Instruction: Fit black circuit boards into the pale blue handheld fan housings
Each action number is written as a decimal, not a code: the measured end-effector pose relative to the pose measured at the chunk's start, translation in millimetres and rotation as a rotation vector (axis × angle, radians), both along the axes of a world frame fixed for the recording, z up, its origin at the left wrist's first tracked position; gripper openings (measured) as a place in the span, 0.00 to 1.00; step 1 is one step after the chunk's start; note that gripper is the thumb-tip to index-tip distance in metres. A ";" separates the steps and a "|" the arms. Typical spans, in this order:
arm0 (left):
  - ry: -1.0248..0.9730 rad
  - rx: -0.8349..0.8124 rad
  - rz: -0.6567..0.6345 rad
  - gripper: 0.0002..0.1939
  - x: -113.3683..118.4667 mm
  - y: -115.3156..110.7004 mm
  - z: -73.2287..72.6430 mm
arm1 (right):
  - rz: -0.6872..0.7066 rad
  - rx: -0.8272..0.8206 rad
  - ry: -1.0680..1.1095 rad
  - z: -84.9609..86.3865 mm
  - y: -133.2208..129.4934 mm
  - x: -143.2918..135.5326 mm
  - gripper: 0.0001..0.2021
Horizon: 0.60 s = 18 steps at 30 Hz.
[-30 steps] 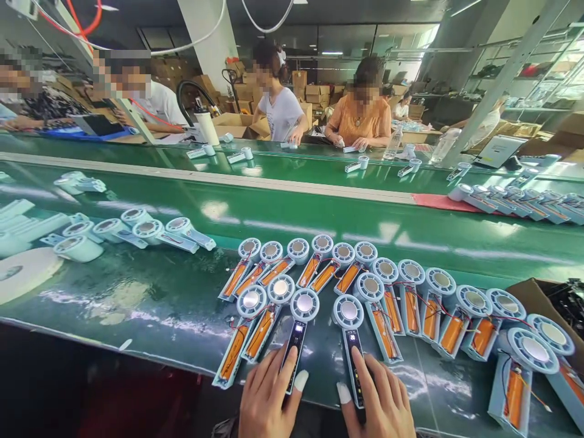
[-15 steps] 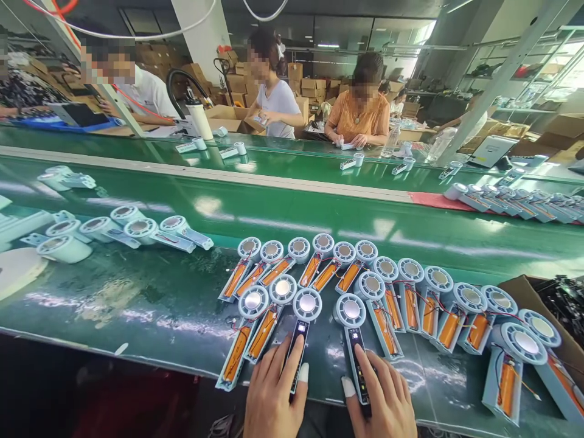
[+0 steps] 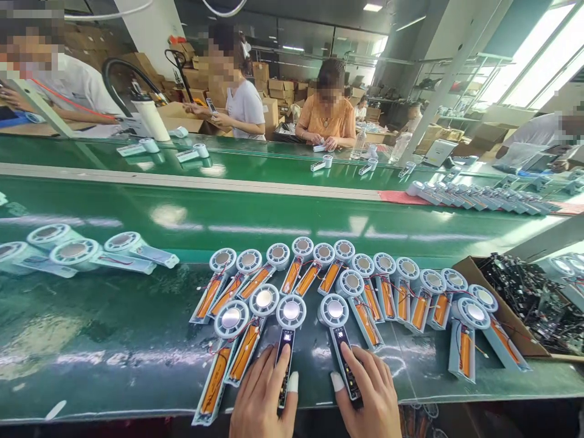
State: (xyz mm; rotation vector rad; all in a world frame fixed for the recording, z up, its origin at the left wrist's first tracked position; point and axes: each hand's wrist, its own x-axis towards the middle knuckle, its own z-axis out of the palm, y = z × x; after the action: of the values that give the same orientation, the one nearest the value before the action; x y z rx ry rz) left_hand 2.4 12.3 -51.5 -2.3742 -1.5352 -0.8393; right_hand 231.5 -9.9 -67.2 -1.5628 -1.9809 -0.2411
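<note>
Left hand [image 3: 262,398] lying flat and spread, fingers pressing down on the handle of one fan half [image 3: 286,347], thumb tipped with a white cot. Gripping nothing, only pinning. Right hand [image 3: 371,395] doing likewise on the next fan half [image 3: 340,350], fingers splayed along its dark board [image 3: 347,371], thumb cot resting just beside the handle. Both units lying face up at the near edge of the green bench [image 3: 114,340], round heads pointing away, side by side but not touching.

Judging by looks: thin plastic shells, light, stiff, likely sliding easily on the glossy top. Open handles showing a circuit strip, so probably fragile there; better taking hold by the handle's outer edges or the ring of the head, keeping clear of the board and thin red wires.

Fanning outward, a row of more halves [image 3: 365,286] with orange cells [image 3: 420,310] exposed, overlapping closely. Further right, a carton [image 3: 506,316] holding dark parts. To the left, closed fans [image 3: 104,249] lying well apart. Beyond, a conveyor [image 3: 274,219], then other people [image 3: 326,115] working at the far bench.
</note>
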 end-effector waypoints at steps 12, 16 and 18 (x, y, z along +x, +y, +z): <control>0.107 0.066 -0.064 0.24 -8.7 6.1 1.8 | -0.042 0.108 -0.003 -6.5 3.7 -7.0 0.21; 0.074 0.075 -0.023 0.24 -3.4 4.6 -0.8 | -0.045 0.120 0.009 -8.2 4.8 -7.6 0.22; 0.056 0.066 0.002 0.24 0.5 3.1 0.3 | -0.044 0.114 0.016 -7.8 4.6 -8.1 0.22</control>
State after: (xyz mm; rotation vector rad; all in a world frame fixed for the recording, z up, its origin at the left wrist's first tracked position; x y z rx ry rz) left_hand 2.9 15.4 -51.2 -2.3287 -1.4651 -0.8033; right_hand 223.4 -5.4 -75.0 -1.5327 -1.8878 -0.3515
